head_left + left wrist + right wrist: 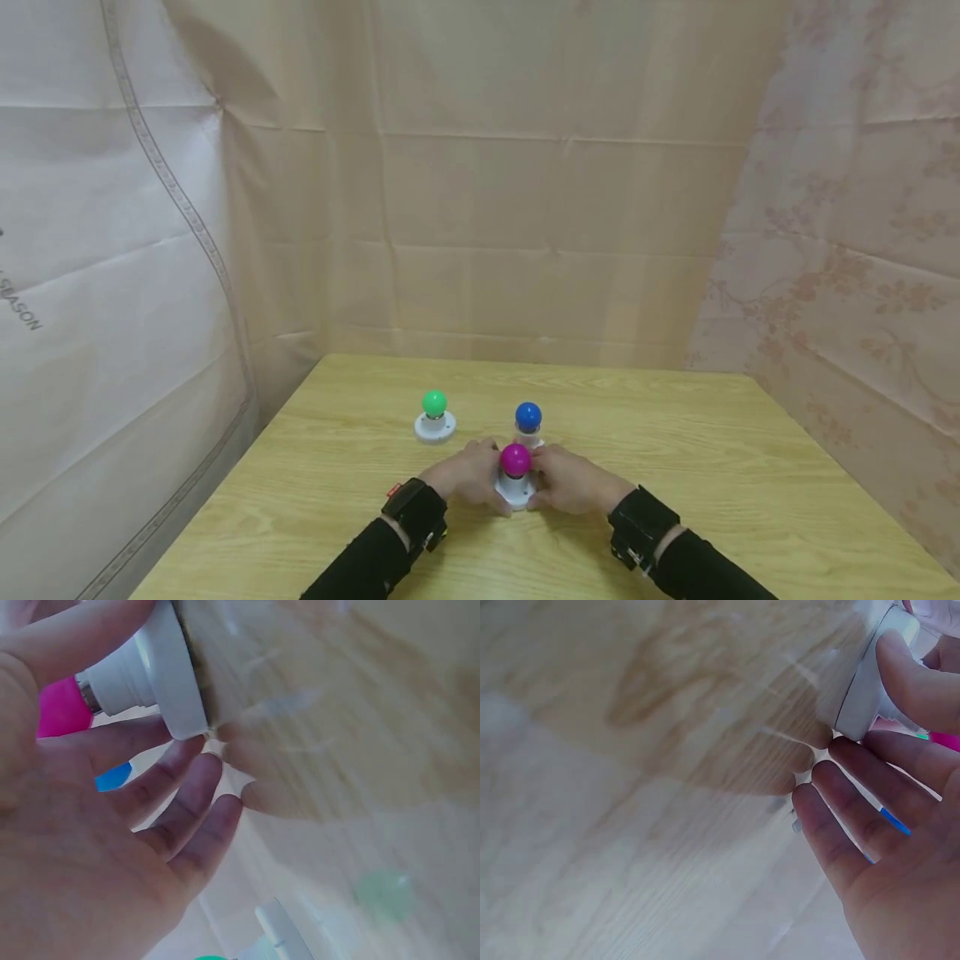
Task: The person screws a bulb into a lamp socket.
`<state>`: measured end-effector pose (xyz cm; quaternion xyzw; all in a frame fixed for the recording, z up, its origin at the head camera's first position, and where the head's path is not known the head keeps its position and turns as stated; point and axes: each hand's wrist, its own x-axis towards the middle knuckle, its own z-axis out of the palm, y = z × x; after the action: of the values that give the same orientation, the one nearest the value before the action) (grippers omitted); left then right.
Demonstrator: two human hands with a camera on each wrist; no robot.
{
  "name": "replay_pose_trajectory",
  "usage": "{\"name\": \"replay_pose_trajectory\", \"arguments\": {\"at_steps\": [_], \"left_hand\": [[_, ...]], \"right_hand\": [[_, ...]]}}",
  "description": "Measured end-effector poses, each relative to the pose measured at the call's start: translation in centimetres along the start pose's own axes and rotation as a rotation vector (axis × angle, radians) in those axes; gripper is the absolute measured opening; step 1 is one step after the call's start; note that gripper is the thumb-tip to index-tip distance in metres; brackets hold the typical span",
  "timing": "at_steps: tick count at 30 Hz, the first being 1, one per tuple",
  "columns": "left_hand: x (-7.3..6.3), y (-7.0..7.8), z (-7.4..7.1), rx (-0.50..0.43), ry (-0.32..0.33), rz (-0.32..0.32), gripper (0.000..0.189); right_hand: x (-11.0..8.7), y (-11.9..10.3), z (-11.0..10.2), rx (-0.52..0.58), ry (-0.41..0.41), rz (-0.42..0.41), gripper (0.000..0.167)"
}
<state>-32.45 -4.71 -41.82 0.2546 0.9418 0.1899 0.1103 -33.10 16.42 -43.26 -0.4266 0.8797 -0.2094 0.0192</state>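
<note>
A magenta light bulb (515, 459) stands upright in a round white lamp holder (515, 493), close in front of the person. From its left side my left hand (474, 477) grips the holder's base, thumb in front and fingers behind. My right hand (573, 481) holds the same base from the right. In both wrist views, fingertips of each hand come down to the tabletop beside the base rim. Just behind the hands is a blue bulb (528, 417), its holder partly hidden. Farther left, a green bulb (434, 404) stands in another white holder (435, 428).
The glossy wooden table (675, 467) carries the bulbs and reflects the hands. A beige cloth (540, 183) hangs behind its far edge. White sheeting (112, 275) is on the left and flowered cloth (862, 250) on the right.
</note>
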Motion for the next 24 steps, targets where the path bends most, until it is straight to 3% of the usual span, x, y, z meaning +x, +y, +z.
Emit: {"name": "replay_pose_trajectory", "arguments": {"at_steps": [14, 24], "left_hand": [[0.11, -0.16, 0.36, -0.018, 0.020, 0.001, 0.070], [-0.16, -0.27, -0.15, -0.017, -0.029, -0.012, 0.072]], "right_hand": [[-0.33, -0.51, -0.31, -0.097, -0.007, 0.043, 0.050], [0.03, -0.66, -0.04, -0.098, -0.027, 0.059, 0.054]]}}
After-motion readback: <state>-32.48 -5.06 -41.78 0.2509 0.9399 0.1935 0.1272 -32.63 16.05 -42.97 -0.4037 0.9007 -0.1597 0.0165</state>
